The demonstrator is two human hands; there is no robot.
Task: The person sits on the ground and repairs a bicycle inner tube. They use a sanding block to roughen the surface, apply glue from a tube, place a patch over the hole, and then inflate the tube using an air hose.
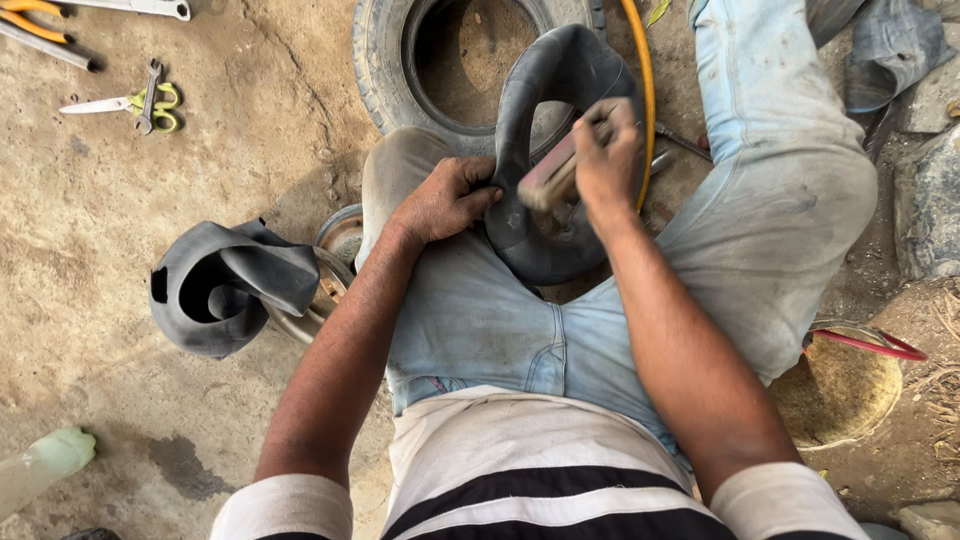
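A black rubber inner tube (560, 90) stands looped on my lap, between my legs in pale jeans. My left hand (445, 198) presses the tube's lower left side against my thigh. My right hand (605, 160) is closed around a flat wooden-handled rasp block (550, 172) laid on the tube's surface. Its motion blurs the block's edge.
A worn tyre (385, 60) lies on the dirt ahead. A crumpled spare inner tube (225, 285) rests on a metal rim (335, 260) at left. Green-handled scissors (140, 103) and pliers (35, 25) lie far left. An orange hose (645, 80) crosses the tyre. A bottle (45, 462) sits lower left.
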